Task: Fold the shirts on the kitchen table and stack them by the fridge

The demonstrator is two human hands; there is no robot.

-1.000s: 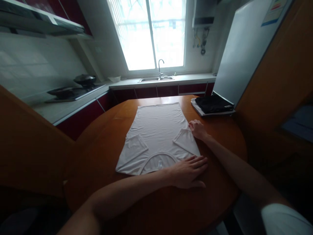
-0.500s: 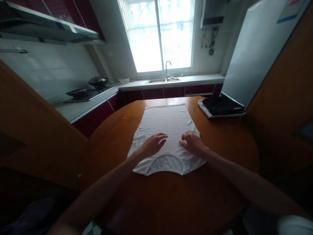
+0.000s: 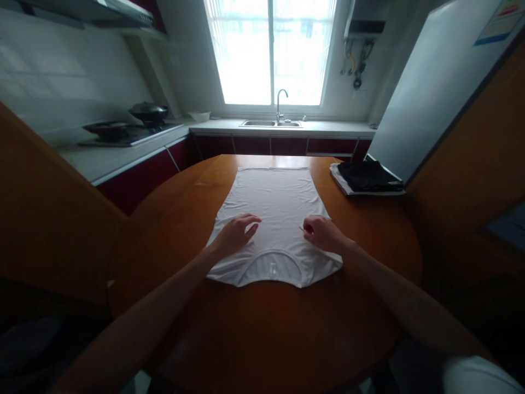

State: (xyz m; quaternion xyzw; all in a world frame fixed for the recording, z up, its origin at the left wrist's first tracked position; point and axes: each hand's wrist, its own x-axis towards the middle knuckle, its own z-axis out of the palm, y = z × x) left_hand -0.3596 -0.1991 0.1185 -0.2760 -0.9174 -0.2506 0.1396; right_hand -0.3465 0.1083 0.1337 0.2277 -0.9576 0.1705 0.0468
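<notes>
A white T-shirt [image 3: 276, 202] lies flat on a round wooden table [image 3: 266, 334], collar toward me, both sleeves folded in over the body. My left hand [image 3: 235, 233] rests palm down on the left folded sleeve, fingers stretched toward the middle. My right hand [image 3: 322, 233] sits on the right folded sleeve with its fingers curled and pressed on the cloth. Both hands lie just beyond the collar.
A stack of folded dark clothes [image 3: 365, 176] sits at the table's far right, beside a white fridge [image 3: 430, 87]. Behind the table run a counter with a sink and tap [image 3: 279, 112] under a window, and a stove with pans [image 3: 127, 128] on the left.
A second ago my left hand lay at the shirt's near right corner and my right hand at the right sleeve's edge. Both now sit on the folded sleeves near the middle.
</notes>
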